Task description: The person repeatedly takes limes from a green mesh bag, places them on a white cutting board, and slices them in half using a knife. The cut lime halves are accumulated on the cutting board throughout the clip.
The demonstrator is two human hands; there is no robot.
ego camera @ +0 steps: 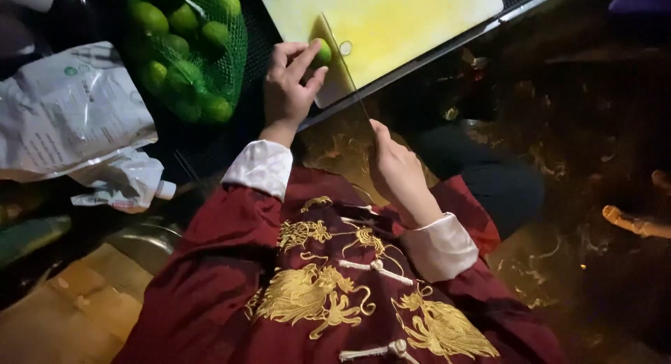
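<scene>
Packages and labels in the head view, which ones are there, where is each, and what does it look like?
Green net bag: top left, beside the left hand, bulging mesh full of round green limes.
White pouch: far left, flat and crumpled, white-grey with small dark print and a green round mark.
Small spouted pouch: just below the white pouch, crumpled, white with a cap on its right.
No screens or signs visible.

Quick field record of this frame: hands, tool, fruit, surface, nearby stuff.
left hand: holds a lime steady on the cutting board
right hand: grips a knife, blade over the lime
surface: yellowish cutting board, lime near its edge
nearby: green mesh bag of limes left of the board; crumpled white plastic pouches further left
clothing: dark red garment with gold embroidery, white cuffs
</scene>
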